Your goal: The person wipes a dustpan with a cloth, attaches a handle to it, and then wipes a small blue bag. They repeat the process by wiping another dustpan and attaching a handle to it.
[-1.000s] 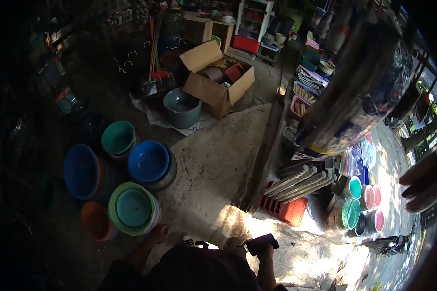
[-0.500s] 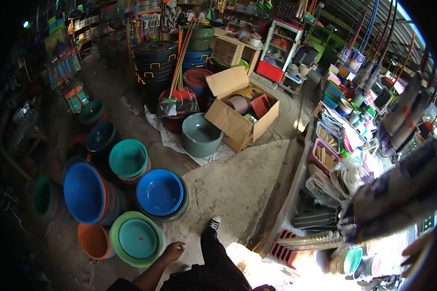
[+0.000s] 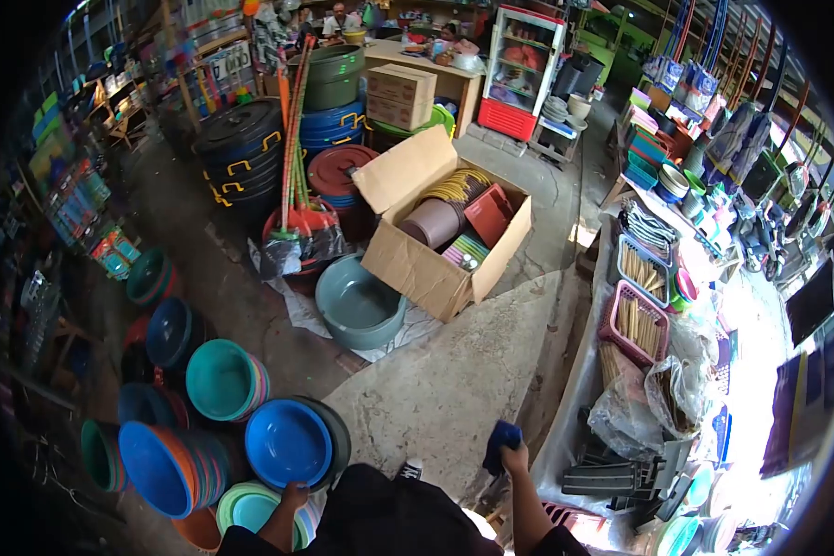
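Observation:
My right hand (image 3: 512, 457) is closed around a dark blue, soft-looking bundle (image 3: 501, 443), perhaps folded cloth, held over the concrete floor. Low on the left, my left hand (image 3: 294, 496) is beside a stack of pale green basins (image 3: 247, 505) and just below a blue basin (image 3: 289, 443); its fingers are too hidden to show whether they are curled, and touch cannot be made out. More tubs surround that side, among them a large blue one (image 3: 157, 470) and a teal one (image 3: 221, 380).
Ahead lies an open cardboard box (image 3: 426, 283) holding pots, with a grey-green tub (image 3: 360, 306) beside it. On the right runs a long goods table with a pink basket (image 3: 635, 324) of wooden sticks. A person (image 3: 340, 23) is behind the far counter.
The view has moved forward, bringing the box and tubs closer. My right hand, earlier blurred at the far right edge, is now in front with the dark blue bundle. My left hand appears lower.

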The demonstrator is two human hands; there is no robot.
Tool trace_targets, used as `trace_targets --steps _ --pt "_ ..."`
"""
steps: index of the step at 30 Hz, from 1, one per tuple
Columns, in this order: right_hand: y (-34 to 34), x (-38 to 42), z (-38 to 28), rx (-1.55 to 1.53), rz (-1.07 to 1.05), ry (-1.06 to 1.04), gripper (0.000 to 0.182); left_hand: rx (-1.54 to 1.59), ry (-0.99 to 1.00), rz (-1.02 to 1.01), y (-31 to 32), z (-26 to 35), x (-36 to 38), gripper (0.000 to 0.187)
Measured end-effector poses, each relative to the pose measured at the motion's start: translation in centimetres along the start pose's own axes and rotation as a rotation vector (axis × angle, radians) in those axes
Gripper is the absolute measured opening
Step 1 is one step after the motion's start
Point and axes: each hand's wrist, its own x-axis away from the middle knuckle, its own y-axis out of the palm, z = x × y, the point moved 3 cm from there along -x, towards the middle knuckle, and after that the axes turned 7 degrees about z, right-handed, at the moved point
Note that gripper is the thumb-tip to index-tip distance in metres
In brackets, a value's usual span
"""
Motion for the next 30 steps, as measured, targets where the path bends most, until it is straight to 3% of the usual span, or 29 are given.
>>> trace_targets --steps 5,6,7,8,10,12,13,15,16,17,18,19,20,21,22,23,24,26,29,30 --pt "1.9 -6.7 -5.6 0.146 -0.060 0.037 0.035 0.044 -0.099 -0.043 2.3 2.2 -1.8 0.027" --pt "2.4 -7.8 -5.4 0.177 -0.079 0.044 0.034 -0.056 0.061 -0.017 2.4 4.4 -2.6 0.025" --pt "3.3 -9.4 -2.8 0.268 -0.056 0.047 0.036 -0.153 0.221 0.012 3.0 6.1 -3.8 0.023" --pt "3.6 -10.3 -0.8 0.365 -0.084 0.080 0.038 -0.149 0.216 0.003 3.8 7.1 -4.9 0.023" --pt "3.4 -11.2 0.9 0.512 -0.123 0.190 0.039 0.000 -0.045 -0.034 4.7 9.7 -7.7 0.024" --pt "2.6 -11.6 2.8 0.581 -0.134 0.364 0.043 0.076 -0.148 -0.111 5.0 14.9 -12.1 0.023" --pt "1.9 -11.4 7.1 0.600 -0.139 0.465 0.047 0.144 -0.250 -0.185 5.3 16.5 -13.6 0.023" --pt "0.9 -11.7 13.8 0.483 -0.152 0.510 0.044 -0.015 0.000 -0.195 6.4 19.9 -20.2 0.028" --pt "1.3 -13.9 12.3 0.490 -0.156 0.510 0.044 -0.012 -0.007 -0.195 5.8 23.6 -22.8 0.028" --pt "1.2 -15.7 10.3 0.480 -0.136 0.498 0.043 0.301 -0.111 -0.465 8.4 25.9 -27.7 0.035" --pt "0.7 -17.4 8.5 0.473 -0.115 0.488 0.041 -0.160 -0.039 -0.413 8.7 26.8 -32.0 0.038" --pt "0.3 -19.0 6.0 0.464 -0.094 0.478 0.040 0.061 -0.167 -0.275 8.8 29.6 -36.0 0.033" --pt "0.2 -20.7 3.7 0.454 -0.077 0.468 0.038 -0.044 -0.001 -0.148 6.2 36.1 -38.4 0.034" --pt "0.2 -22.0 1.4 0.444 -0.065 0.464 0.037 -0.095 0.189 -0.154 5.7 39.8 -42.9 0.034" --pt "0.4 -24.4 -1.8 0.386 0.003 0.506 0.034 0.261 0.093 -0.013 5.6 43.1 -45.7 0.032" --pt "1.0 -27.8 -4.5 0.327 0.072 0.544 0.031 0.196 0.144 0.071 2.7 50.0 -46.6 0.032" --pt "1.7 -30.8 -8.0 0.248 0.132 0.501 0.028 0.421 0.197 0.144 1.9 54.1 -48.4 0.031" --pt "3.5 -38.0 -13.4 0.154 0.191 0.346 0.024 0.595 0.141 0.024 1.2 60.2 -52.6 0.030" --pt "6.0 -50.0 -20.3 0.034 0.144 0.176 0.020 0.689 0.136 0.030 -0.3 68.1 -54.3 0.028" --pt "6.8 -53.6 -24.2 0.052 0.114 0.146 0.019 0.689 0.118 0.039 0.9 68.2 -55.4 0.028"
